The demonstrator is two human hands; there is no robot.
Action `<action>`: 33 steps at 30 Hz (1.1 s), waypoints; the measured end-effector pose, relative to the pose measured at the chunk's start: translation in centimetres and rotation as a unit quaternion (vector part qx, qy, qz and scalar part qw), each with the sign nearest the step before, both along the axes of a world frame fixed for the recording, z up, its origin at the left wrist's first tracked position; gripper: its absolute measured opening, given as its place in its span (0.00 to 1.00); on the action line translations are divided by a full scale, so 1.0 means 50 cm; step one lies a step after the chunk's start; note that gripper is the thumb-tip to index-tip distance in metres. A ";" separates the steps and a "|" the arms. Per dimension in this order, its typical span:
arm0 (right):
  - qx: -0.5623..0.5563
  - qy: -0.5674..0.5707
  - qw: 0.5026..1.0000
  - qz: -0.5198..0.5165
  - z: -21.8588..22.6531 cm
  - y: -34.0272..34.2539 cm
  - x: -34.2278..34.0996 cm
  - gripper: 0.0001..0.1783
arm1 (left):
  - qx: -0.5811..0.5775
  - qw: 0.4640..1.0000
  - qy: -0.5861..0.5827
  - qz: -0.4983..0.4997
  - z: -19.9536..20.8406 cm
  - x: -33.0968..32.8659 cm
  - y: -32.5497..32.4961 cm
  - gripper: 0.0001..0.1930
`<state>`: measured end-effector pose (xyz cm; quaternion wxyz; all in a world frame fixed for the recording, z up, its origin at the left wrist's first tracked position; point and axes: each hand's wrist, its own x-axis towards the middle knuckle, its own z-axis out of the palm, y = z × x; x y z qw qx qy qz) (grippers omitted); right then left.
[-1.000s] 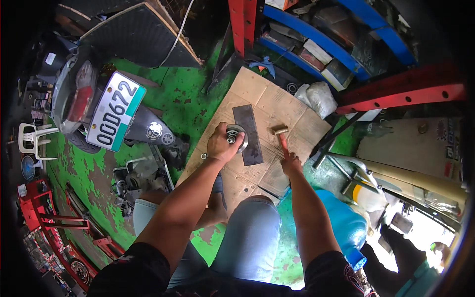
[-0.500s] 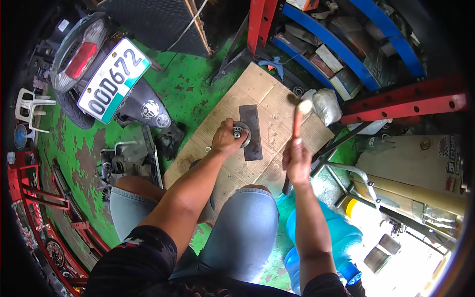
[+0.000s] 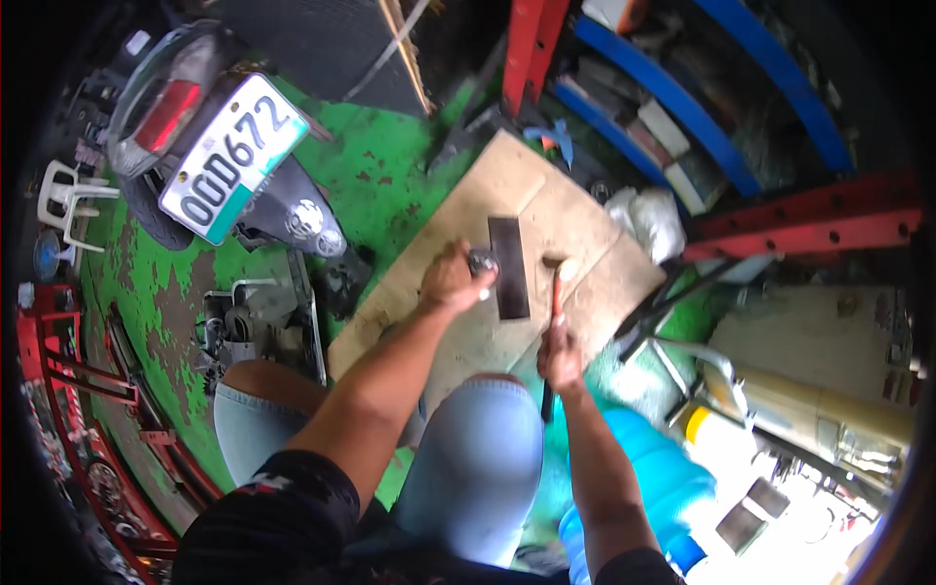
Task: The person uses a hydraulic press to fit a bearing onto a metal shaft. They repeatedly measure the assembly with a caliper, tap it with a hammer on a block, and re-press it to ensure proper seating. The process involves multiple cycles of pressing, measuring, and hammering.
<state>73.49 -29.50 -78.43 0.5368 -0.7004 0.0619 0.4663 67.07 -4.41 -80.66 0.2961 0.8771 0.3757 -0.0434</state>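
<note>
A round metal part (image 3: 482, 261) with a stepped centre sits in my left hand (image 3: 448, 280), whose fingers are closed around it. It is held just left of a dark flat metal bar (image 3: 509, 273) that lies on a sheet of cardboard (image 3: 531, 175). To the right of the bar, my right hand (image 3: 561, 359) grips a mallet (image 3: 557, 295). The mallet has a pale head, an orange-brown shaft and a dark lower end. Its head hangs over the cardboard, apart from the metal part. Motion blurs the details of the metal part.
A motorcycle tail (image 3: 185, 146) stands at the upper left. Blue shelves (image 3: 673, 107) and a red post (image 3: 531, 54) rise beyond the cardboard. A clear plastic bag (image 3: 651, 222) lies at its right corner. Blue water bottles (image 3: 639, 478) are by my right forearm.
The mallet and my right hand have come down and to the left. My left hand has tilted the metal part, so its round face shows less. The whole view has shifted slightly.
</note>
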 end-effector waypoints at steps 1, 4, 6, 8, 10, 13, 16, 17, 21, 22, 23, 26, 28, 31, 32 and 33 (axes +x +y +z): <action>0.047 -0.057 0.996 -0.048 0.008 -0.006 -0.007 0.36 | -0.016 0.998 -0.059 0.026 0.015 -0.017 0.003 0.36; 0.066 -0.041 0.996 -0.040 0.060 0.011 0.034 0.37 | -0.058 0.996 -0.043 0.055 0.028 -0.032 0.028 0.34; -0.024 -0.157 0.987 0.013 0.015 -0.010 0.055 0.38 | -0.055 0.994 -0.056 0.072 0.016 -0.038 0.024 0.32; -0.162 -0.368 0.912 0.085 0.002 -0.002 0.054 0.41 | -0.082 0.993 -0.056 0.067 0.015 -0.042 0.030 0.31; -0.273 -0.342 0.892 0.112 -0.017 -0.016 0.052 0.37 | -0.097 0.991 -0.067 0.060 0.009 -0.052 0.037 0.31; -0.349 -0.374 0.853 0.098 -0.101 -0.034 0.064 0.28 | -0.096 0.989 -0.105 0.045 -0.020 -0.061 0.041 0.31; -0.353 -0.473 0.794 0.146 -0.138 0.010 0.056 0.34 | -0.092 0.988 -0.124 0.020 -0.026 -0.075 0.034 0.33; -0.294 -0.488 0.807 0.154 -0.153 0.041 0.064 0.39 | -0.088 0.988 -0.128 0.022 -0.020 -0.072 0.030 0.33; -0.300 -0.350 0.841 0.284 -0.137 0.200 0.015 0.56 | -0.088 0.988 -0.118 0.042 -0.020 -0.076 0.025 0.34; -0.333 -0.307 0.840 0.298 -0.114 0.223 0.014 0.60 | -0.110 0.988 -0.092 0.050 0.003 -0.066 0.023 0.33; -0.332 -0.304 0.846 0.284 -0.138 0.229 0.015 0.62 | -0.135 0.987 -0.065 0.060 0.016 -0.062 0.016 0.32; -0.323 -0.256 0.879 0.239 -0.156 0.242 0.029 0.58 | -0.112 0.985 -0.128 0.038 -0.008 -0.074 0.026 0.31; -0.258 -0.274 0.894 0.244 -0.206 0.212 0.034 0.50 | -0.087 0.988 -0.122 0.034 -0.015 -0.072 0.026 0.31; -0.195 -0.321 0.908 0.183 -0.225 0.198 0.023 0.31 | -0.053 0.994 -0.088 0.024 -0.036 -0.063 0.039 0.33; -0.183 -0.301 0.922 0.161 -0.219 0.187 0.028 0.28 | -0.055 0.995 -0.084 0.022 -0.024 -0.054 0.040 0.33; -0.169 -0.279 0.935 0.138 -0.211 0.175 0.036 0.25 | -0.058 0.995 -0.080 0.019 -0.014 -0.041 0.036 0.33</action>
